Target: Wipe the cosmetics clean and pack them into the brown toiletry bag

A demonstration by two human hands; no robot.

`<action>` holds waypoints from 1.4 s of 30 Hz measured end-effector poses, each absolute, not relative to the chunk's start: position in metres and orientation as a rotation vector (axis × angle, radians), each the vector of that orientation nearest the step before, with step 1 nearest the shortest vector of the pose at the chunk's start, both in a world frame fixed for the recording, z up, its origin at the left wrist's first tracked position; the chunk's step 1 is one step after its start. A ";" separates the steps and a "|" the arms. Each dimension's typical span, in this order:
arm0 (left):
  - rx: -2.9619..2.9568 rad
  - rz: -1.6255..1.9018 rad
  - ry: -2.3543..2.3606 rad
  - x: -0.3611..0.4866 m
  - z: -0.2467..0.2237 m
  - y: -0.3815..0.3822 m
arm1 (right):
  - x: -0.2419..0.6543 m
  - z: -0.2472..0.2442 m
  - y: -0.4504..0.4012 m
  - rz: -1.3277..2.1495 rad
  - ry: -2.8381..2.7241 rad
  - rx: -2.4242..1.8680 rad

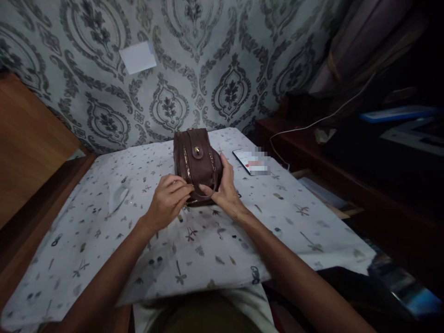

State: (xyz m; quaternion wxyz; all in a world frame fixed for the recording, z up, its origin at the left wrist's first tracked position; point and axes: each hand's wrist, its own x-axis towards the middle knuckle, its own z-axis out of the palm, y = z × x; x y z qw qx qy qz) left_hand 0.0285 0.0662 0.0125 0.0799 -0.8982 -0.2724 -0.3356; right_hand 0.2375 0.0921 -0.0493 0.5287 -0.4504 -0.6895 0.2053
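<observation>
A dark brown bag (199, 164) with gold zippers and a round gold stud rests on the patterned white cloth. My left hand (169, 196) is at its near left corner, fingers pinched together by the zipper end; the small part between them is hidden. Around the near right side of the bag, my right hand (227, 187) grips it, thumb on the near end by the strap loop and fingers along the right side.
The cloth-covered table (121, 245) stands against a patterned wall. A phone (248, 162) lies right of the bag, a crumpled clear wrapper (118, 199) to the left. A white cable (312, 124) hangs at the right. A wooden panel (34, 148) borders the left side.
</observation>
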 end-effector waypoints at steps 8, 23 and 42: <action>-2.666 -0.967 -0.754 0.029 0.014 0.064 | 0.237 -0.050 0.093 0.521 -1.593 -1.038; -2.412 -0.741 -1.097 0.100 0.031 0.079 | 0.244 -0.058 0.099 0.798 -1.351 -0.842; -2.794 -1.256 -1.390 0.101 0.053 0.117 | 0.247 -0.058 0.106 0.898 -1.238 -0.829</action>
